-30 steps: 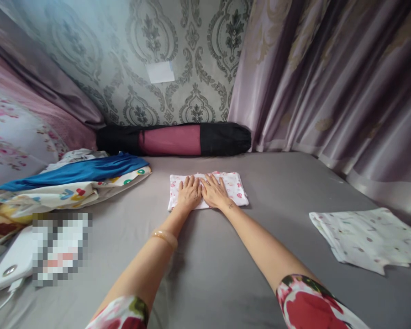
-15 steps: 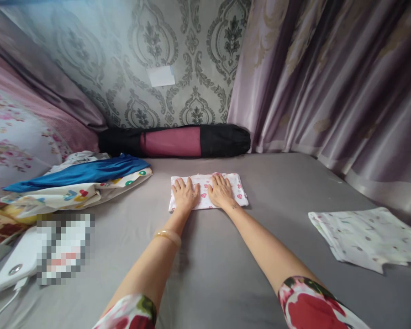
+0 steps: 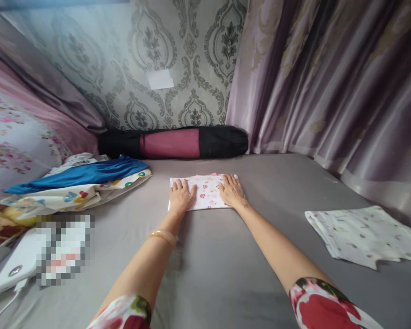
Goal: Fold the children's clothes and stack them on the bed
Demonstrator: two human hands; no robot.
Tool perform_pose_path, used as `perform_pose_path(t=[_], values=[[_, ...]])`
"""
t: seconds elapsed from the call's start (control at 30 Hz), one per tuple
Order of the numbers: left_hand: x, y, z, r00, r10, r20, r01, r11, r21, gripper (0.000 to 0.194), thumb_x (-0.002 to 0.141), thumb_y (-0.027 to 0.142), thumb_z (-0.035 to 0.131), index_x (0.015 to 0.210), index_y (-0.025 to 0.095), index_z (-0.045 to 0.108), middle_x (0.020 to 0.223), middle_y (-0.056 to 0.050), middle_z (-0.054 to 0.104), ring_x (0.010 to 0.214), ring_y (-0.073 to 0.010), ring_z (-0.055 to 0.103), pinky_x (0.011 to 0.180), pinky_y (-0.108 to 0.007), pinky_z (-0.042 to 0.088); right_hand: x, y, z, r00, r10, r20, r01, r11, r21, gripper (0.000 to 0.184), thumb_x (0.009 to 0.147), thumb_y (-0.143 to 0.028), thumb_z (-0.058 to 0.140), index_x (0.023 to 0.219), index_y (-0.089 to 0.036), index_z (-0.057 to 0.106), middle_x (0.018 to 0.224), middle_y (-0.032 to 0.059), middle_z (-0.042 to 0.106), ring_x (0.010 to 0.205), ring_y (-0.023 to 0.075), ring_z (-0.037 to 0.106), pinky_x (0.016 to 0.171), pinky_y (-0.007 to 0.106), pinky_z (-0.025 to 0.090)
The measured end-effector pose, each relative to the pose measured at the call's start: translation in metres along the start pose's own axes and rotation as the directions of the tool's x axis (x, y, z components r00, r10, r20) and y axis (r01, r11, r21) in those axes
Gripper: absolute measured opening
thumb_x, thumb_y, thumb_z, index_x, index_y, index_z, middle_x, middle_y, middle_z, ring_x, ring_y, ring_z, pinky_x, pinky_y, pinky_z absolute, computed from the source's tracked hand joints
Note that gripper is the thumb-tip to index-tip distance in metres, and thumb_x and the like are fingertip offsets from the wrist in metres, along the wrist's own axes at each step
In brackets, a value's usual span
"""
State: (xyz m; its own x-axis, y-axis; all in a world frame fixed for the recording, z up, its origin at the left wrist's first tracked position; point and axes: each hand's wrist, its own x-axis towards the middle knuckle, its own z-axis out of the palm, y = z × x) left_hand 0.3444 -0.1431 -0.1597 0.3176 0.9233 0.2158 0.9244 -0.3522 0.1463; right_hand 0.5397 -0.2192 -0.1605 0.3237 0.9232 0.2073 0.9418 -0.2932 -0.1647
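Observation:
A small folded white cloth with pink hearts [image 3: 207, 194] lies on the grey bed sheet [image 3: 226, 256] in front of me. My left hand [image 3: 181, 196] rests flat on its left end, fingers stretched out. My right hand [image 3: 232, 192] lies flat on its right end, fingers spread. Both palms press down on the cloth and hold nothing. A pale bangle [image 3: 163, 235] sits on my left wrist.
A folded white patterned cloth [image 3: 361, 235] lies at the right. A pile of clothes with a blue garment [image 3: 78, 176] sits at the left. A black and maroon rolled bag [image 3: 173, 142] lies against the wall. Curtains [image 3: 329, 82] hang at right; a white device [image 3: 15, 267] lies lower left.
My hands, side by side at the cloth's middle a second ago, have slid apart to its left and right ends, flat on the cloth all the while.

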Motion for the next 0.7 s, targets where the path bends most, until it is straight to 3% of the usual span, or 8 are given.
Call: perform_pose_path(t=[0.2, 0.33, 0.43, 0.6, 0.7], values=[[0.002, -0.027, -0.007, 0.983, 0.121, 0.134, -0.117, 0.992, -0.036, 0.064, 0.095, 0.055, 0.026, 0.146, 0.017, 0.036, 0.155, -0.015, 0.033, 0.142, -0.0316, 0.029, 0.112, -0.045, 0.028, -0.001, 0.016, -0.007, 0.993, -0.076, 0.088, 0.076, 0.997, 0.003, 0.059, 0.101, -0.041, 0.026, 0.149, -0.009, 0.033, 0.155, 0.0145, 0.031, 0.143, 0.0269, 0.024, 0.116, 0.041, 0.018], [0.003, -0.039, -0.006, 0.970, 0.154, 0.186, -0.145, 0.988, -0.059, 0.064, 0.096, 0.056, 0.025, 0.148, 0.020, 0.033, 0.158, -0.013, 0.025, 0.145, -0.0290, 0.022, 0.115, -0.045, 0.022, -0.005, 0.029, -0.010, 0.994, -0.047, 0.101, 0.045, 0.999, 0.015, 0.059, 0.101, -0.043, 0.025, 0.149, -0.009, 0.031, 0.157, 0.0143, 0.026, 0.144, 0.0262, 0.022, 0.116, 0.040, 0.020], [0.002, -0.041, -0.005, 0.977, 0.127, 0.173, -0.118, 0.991, -0.058, 0.061, 0.096, 0.054, 0.023, 0.147, 0.023, 0.033, 0.158, -0.014, 0.025, 0.146, -0.0275, 0.022, 0.115, -0.048, 0.021, -0.007, 0.034, -0.010, 0.995, 0.001, 0.099, -0.003, 1.000, 0.018, 0.060, 0.101, -0.043, 0.025, 0.148, -0.006, 0.032, 0.157, 0.0171, 0.025, 0.144, 0.0256, 0.024, 0.116, 0.037, 0.021], [0.003, -0.038, -0.003, 0.986, 0.037, 0.162, -0.033, 0.999, -0.024, 0.066, 0.097, 0.051, 0.020, 0.147, 0.010, 0.030, 0.156, -0.020, 0.026, 0.145, -0.0292, 0.023, 0.115, -0.049, 0.021, -0.006, 0.034, -0.007, 0.995, 0.014, 0.103, -0.015, 1.000, 0.005, 0.060, 0.100, -0.043, 0.026, 0.148, -0.007, 0.032, 0.157, 0.0164, 0.025, 0.144, 0.0253, 0.024, 0.115, 0.037, 0.021], [0.004, -0.038, -0.003, 0.984, 0.035, 0.177, -0.031, 0.999, -0.021, 0.068, 0.096, 0.052, 0.019, 0.148, 0.009, 0.028, 0.156, -0.021, 0.025, 0.146, -0.0294, 0.022, 0.115, -0.048, 0.020, -0.006, 0.034, -0.006, 0.994, 0.016, 0.107, -0.016, 1.000, -0.001, 0.061, 0.100, -0.043, 0.025, 0.148, -0.007, 0.031, 0.157, 0.0163, 0.025, 0.144, 0.0248, 0.023, 0.115, 0.036, 0.020]])
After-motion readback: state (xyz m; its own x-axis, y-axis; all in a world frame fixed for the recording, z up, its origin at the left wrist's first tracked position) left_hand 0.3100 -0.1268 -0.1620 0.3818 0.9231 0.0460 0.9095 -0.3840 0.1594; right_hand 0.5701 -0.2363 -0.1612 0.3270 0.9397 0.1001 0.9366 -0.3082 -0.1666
